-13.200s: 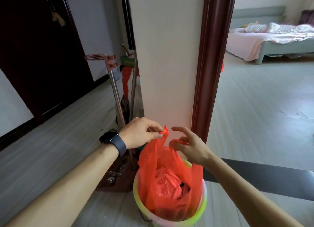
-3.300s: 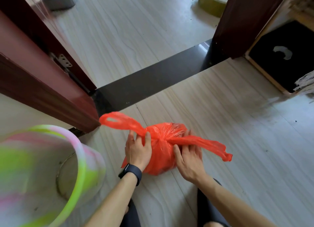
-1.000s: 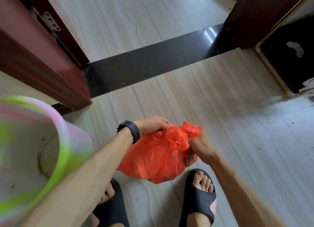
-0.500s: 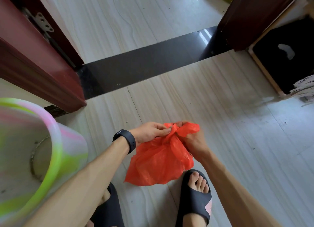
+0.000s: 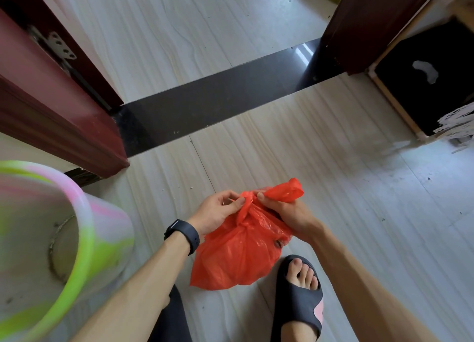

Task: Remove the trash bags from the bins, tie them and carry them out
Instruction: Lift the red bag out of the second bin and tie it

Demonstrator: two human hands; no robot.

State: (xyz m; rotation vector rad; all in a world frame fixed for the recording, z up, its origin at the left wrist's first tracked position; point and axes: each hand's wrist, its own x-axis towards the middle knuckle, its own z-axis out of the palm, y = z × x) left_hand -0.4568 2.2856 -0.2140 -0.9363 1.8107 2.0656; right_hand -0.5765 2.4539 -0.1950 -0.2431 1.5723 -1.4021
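Bin (image 5: 110, 226): far left, pink and green, no bag inside.
Left hand (image 5: 215, 213): thumb and fingers pinch one bag handle at the knot.
Trash bag (image 5: 238, 257): red, full, low over the floor just ahead of the feet, neck gathered.
Right hand (image 5: 287, 213): fingers clamped on the other handle, its end sticking out.
Step, as judged: tying.
Next: draw both handles apart to tighten the knot, then lift.

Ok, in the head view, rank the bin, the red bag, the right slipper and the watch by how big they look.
1. bin, though nearness to the camera inflates it and the frame crops it
2. bag
3. slipper
4. watch
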